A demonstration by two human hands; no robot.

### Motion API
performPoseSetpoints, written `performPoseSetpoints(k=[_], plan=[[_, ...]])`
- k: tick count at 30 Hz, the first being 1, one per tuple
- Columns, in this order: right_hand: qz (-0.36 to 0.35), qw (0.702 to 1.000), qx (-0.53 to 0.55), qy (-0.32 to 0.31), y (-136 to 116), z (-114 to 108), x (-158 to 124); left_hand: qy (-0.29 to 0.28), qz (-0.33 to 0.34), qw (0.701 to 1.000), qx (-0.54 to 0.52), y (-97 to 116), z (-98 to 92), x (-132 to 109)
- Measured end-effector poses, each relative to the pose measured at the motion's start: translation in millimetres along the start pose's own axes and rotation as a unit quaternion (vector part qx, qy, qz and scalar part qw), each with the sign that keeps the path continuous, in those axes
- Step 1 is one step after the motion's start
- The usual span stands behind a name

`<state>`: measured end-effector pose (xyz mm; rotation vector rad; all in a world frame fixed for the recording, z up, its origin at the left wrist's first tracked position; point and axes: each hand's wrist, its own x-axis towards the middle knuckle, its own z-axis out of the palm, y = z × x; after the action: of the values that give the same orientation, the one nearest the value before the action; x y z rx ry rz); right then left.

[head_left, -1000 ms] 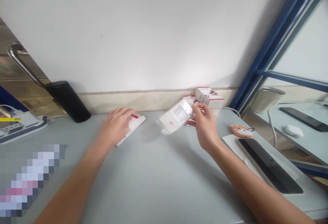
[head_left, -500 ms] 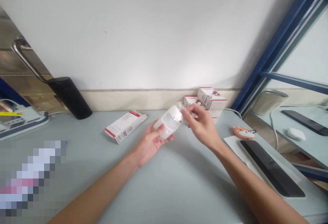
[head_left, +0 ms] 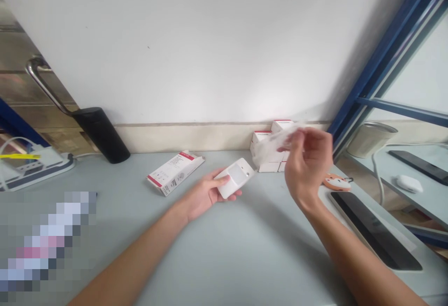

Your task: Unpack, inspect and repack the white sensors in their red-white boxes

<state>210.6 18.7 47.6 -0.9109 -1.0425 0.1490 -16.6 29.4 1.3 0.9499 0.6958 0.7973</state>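
My left hand (head_left: 206, 194) lies palm up above the grey table and cradles a white plastic motion sensor (head_left: 235, 178), its square lens facing up. My right hand (head_left: 308, 161) is raised to the right of it, pinching a crumpled clear plastic bag (head_left: 276, 142). Behind the bag stand several white boxes with red edges (head_left: 269, 167), partly hidden by it. A flattened white-and-red carton (head_left: 175, 173) lies left of my left hand, touching neither hand.
A black cylinder (head_left: 101, 134) stands at the wall on the left, below a metal door handle (head_left: 44, 81). An orange fox-shaped tag (head_left: 336, 182) and a dark tablet (head_left: 374, 231) lie at the right. A blue frame (head_left: 381, 63) rises beyond them.
The sensor has come out of the clear bag and rests bare in my left hand. My right hand has moved right and up, carrying the bag.
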Motion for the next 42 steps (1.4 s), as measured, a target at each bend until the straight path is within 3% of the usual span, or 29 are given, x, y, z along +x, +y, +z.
performPoseSetpoints(k=[2,5,8,11,13,15,18,22,26,30,34,36,39,42], plan=[[-0.079,0.995,-0.059,-0.007,4.0,-2.3,-1.3,0.051,0.032,0.998,-0.028,2.5,-2.3,0.5],[-0.178,0.951,-0.172,-0.185,16.7,-0.1,-12.8,0.109,0.094,0.986,-0.083,8.9,-5.9,1.2],[-0.195,0.868,-0.275,-0.364,33.7,5.7,-30.1,0.106,0.121,0.979,-0.122,15.5,-8.7,2.2],[-0.183,0.828,-0.302,-0.435,45.7,9.0,-41.7,0.116,0.121,0.977,-0.129,17.1,-8.7,3.6],[-0.16,0.843,-0.289,-0.425,46.3,10.1,-43.7,0.139,0.124,0.975,-0.125,15.2,-6.7,4.3],[-0.108,0.876,-0.253,-0.395,40.6,11.6,-42.5,0.154,0.126,0.972,-0.122,12.2,-3.6,4.1],[0.048,0.92,-0.137,-0.363,26.1,14.8,-39.0,0.14,0.127,0.975,-0.118,8.1,1.3,2.0],[0.262,0.898,0.006,-0.354,12.3,17.5,-35.3,0.086,0.112,0.986,-0.093,4.5,6.3,-1.7],[0.34,0.887,0.051,-0.308,11.8,17.7,-33.2,0.024,0.074,0.995,-0.069,4.0,9.0,-4.3],[0.329,0.915,0.062,-0.224,13.5,15.5,-22.6,-0.054,0.028,0.997,-0.038,8.5,9.0,-6.7],[0.235,0.964,0.109,-0.063,16.4,0.4,11.7,-0.096,0.003,0.995,-0.008,14.5,9.3,-9.8],[0.196,0.968,0.154,-0.019,20.3,-12.2,33.1,-0.123,-0.022,0.992,0.001,16.0,10.4,-11.0],[0.197,0.95,0.241,-0.003,26.8,-29.0,57.3,-0.15,-0.051,0.987,-0.006,14.8,12.1,-11.2],[0.217,0.941,0.257,-0.021,29.5,-35.3,65.9,-0.152,-0.059,0.987,-0.014,10.4,11.1,-9.4]])
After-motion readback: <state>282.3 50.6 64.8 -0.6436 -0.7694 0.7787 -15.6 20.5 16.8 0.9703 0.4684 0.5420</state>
